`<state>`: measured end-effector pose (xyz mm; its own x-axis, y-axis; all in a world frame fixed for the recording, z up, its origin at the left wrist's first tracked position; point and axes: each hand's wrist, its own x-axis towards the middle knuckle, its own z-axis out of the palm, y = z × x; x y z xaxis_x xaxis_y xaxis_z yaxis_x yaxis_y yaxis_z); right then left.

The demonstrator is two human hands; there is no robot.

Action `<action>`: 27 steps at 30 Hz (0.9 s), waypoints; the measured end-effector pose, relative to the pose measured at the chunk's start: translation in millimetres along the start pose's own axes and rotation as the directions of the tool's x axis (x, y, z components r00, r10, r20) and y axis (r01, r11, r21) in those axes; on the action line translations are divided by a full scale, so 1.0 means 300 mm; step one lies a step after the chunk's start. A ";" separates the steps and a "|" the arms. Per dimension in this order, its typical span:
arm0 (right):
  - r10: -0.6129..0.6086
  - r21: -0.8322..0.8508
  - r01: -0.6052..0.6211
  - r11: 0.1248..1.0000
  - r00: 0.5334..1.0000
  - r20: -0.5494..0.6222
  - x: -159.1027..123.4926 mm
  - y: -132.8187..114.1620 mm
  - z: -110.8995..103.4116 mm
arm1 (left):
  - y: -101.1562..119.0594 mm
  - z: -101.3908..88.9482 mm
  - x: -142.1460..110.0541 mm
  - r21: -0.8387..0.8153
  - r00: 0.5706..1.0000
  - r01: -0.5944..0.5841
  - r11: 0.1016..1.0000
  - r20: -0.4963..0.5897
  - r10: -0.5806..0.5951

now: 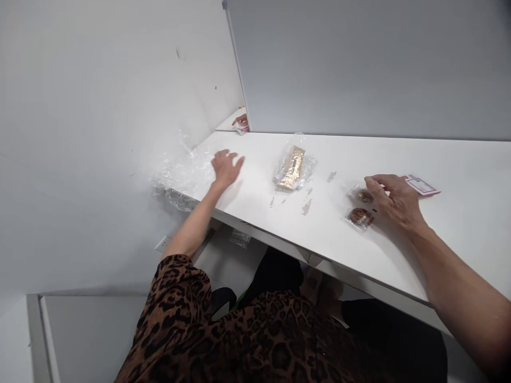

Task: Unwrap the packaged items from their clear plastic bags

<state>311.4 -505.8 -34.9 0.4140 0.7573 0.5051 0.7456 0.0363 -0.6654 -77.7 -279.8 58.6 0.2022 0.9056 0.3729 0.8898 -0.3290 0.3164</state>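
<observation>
Nearest the camera a leopard-print sleeve [179, 314] is seen, and beyond it the white tabletop [399, 244] is spread across the view. On the right, two small wrapped snacks [360, 207] are lain side by side, one just behind the other, and the right hand [395, 202] is rested over them with its fingers [373, 186] curled loosely and their tips touching the far wrapper; nothing is yet pinched or lifted. A pink-and-white card [421, 185] is lain just behind that hand. Further left, the left hand [225, 167] is held flat and released, palm down, at the edge of a crumpled sheet of clear plastic film [179, 175] that is draped over the left end of the tabletop and touches the side wall. Between the two hands, well apart from both, a golden bar in a clear bag [293, 167] is lain, with a few scraps of film [306, 206] scattered before it. By judgement, the small wrappers would be best taken at their sealed edges, one at a time, since slick film is easily lost under flat fingertips, and the loose sheet would be best pressed down before it is gathered. Farthest off, past the partition [239, 69], another person's hand [241, 121] is seen holding a small wrapper.
</observation>
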 end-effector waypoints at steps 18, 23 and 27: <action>-0.108 0.074 0.105 0.992 0.994 0.030 0.007 -0.015 0.018 | 0.523 0.192 -0.031 -0.840 0.968 0.248 0.482 0.227 -0.102; -0.016 0.230 -0.002 0.973 0.997 0.076 -0.004 -0.046 0.019 | 0.614 0.121 -0.088 -0.891 0.897 0.438 0.121 0.426 -0.115; 0.085 0.325 -0.133 0.936 0.984 0.159 -0.014 -0.086 -0.005 | 0.673 0.098 -0.123 -0.868 0.868 0.494 -0.049 0.496 -0.030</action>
<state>291.2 -510.9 -19.0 0.3872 0.8517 0.3531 0.4732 0.1451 -0.8689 106.5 -371.9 83.1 0.3519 0.9286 -0.1180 -0.2987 0.2309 0.9260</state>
